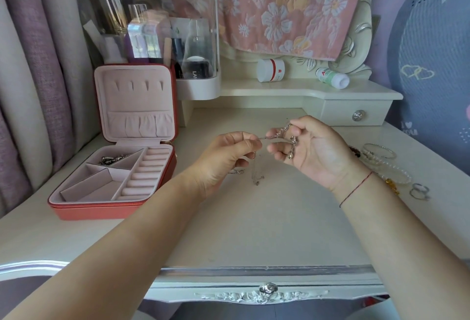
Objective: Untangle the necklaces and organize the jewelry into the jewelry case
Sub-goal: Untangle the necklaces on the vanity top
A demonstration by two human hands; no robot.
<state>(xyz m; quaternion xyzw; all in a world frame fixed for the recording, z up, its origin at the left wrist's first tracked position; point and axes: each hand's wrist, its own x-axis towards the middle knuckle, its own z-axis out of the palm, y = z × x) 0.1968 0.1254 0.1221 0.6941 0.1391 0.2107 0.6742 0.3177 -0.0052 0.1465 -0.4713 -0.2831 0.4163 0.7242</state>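
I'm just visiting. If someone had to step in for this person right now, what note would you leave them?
Left hand: pinches a strand of the tangled necklaces.
Right hand: grips the rest of the tangle; loose strands hang to the table.
Jewelry case: open at left, silver pieces already in its back-left compartment.
Left to do: finish untangling, store the necklaces, then the bangles and rings lying at right.

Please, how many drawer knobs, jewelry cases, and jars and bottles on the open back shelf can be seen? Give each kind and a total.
Drawer knobs: 2
Jewelry case: 1
Jar: 1
Bottle: 1
Total: 5
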